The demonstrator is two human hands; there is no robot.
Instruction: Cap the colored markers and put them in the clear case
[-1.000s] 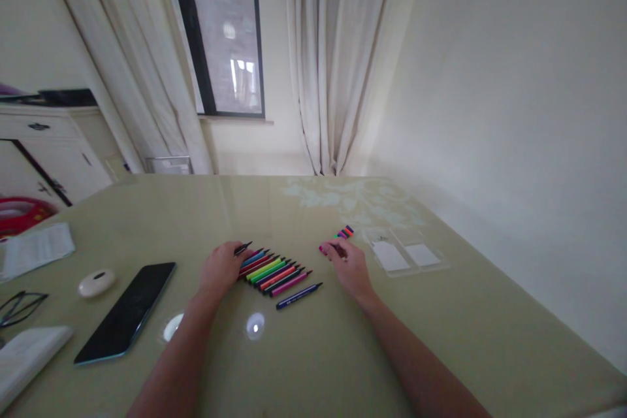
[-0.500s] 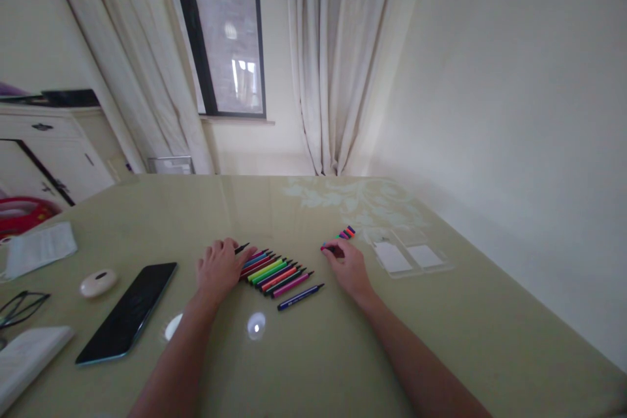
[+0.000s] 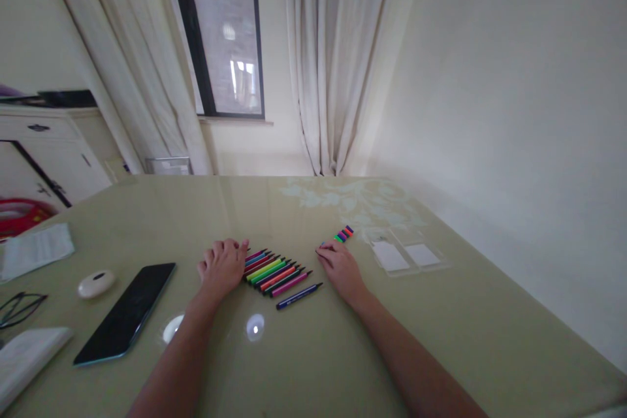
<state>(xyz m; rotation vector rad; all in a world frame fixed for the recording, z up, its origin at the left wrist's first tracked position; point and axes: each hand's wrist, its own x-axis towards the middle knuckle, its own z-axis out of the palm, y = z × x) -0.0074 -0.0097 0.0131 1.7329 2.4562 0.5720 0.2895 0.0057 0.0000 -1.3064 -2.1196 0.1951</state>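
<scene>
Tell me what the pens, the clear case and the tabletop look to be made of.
Pens: probably plastic, smooth, judging by their even, bright colours. Clear case: likely thin, see-through plastic, since the green shows through. Tabletop: glossy, perhaps glass or a clear sheet, as it mirrors light spots; I can't tell which.

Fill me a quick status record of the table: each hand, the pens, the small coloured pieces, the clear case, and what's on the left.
Left hand: at the left end of the pen row; grip hidden
Right hand: fingertips together by the coloured pieces; anything held is unclear
Pen row: many colours, side by side, tips pointing away to the right
Navy pen: apart, nearer the camera
Coloured pieces: short line, apparently caps
Clear case: right of the right hand, white inserts
Left side: dark-screened phone, cream oval object
</scene>
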